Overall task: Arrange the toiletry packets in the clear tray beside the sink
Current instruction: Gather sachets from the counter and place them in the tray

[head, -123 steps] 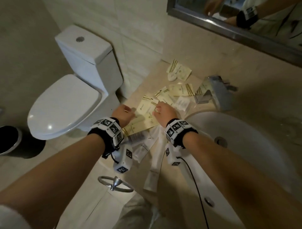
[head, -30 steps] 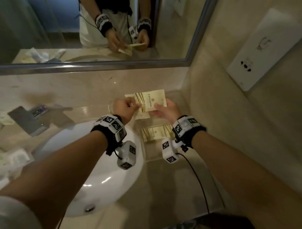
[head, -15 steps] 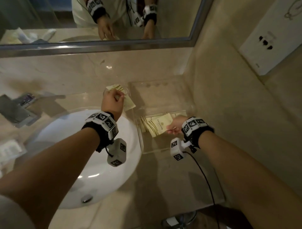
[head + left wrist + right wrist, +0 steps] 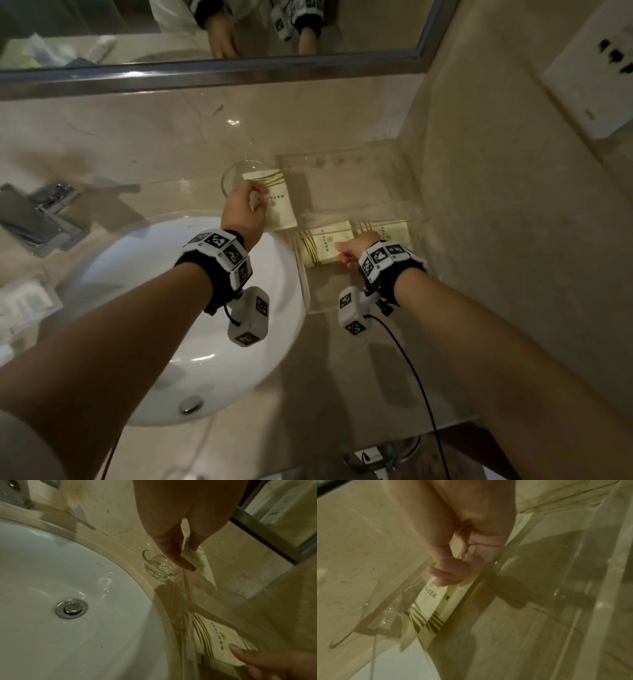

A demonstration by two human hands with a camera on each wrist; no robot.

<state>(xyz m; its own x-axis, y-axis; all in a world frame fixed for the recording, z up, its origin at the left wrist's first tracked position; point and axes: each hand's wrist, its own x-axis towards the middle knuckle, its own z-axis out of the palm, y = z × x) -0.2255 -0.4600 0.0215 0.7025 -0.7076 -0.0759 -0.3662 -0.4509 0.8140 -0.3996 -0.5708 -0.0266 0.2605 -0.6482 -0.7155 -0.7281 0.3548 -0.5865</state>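
Note:
A clear tray (image 4: 346, 192) lies on the counter right of the sink, with two cream packets with gold stripes in its near half. My right hand (image 4: 344, 253) reaches into the tray and pinches the left packet (image 4: 325, 245); the other packet (image 4: 388, 229) lies just beyond my wrist. In the right wrist view my thumb and fingers (image 4: 450, 577) pinch this packet (image 4: 431, 599) inside the tray wall (image 4: 607, 574). My left hand (image 4: 255, 200) pinches a third packet (image 4: 279, 205) above the tray's left edge; the left wrist view shows that hand (image 4: 188, 559) and packet (image 4: 204, 566).
A small glass dish (image 4: 233, 173) (image 4: 159, 566) stands just left of the tray. The white basin (image 4: 191, 308) fills the near left, with the faucet (image 4: 37, 216) behind it. More loose packets (image 4: 24, 301) lie far left. A mirror and a wall socket plate (image 4: 596, 68) are close by.
A second ago both hands held packets together above the tray. My right hand has since lowered one into the tray's near half, and my left hand keeps another at the tray's left edge.

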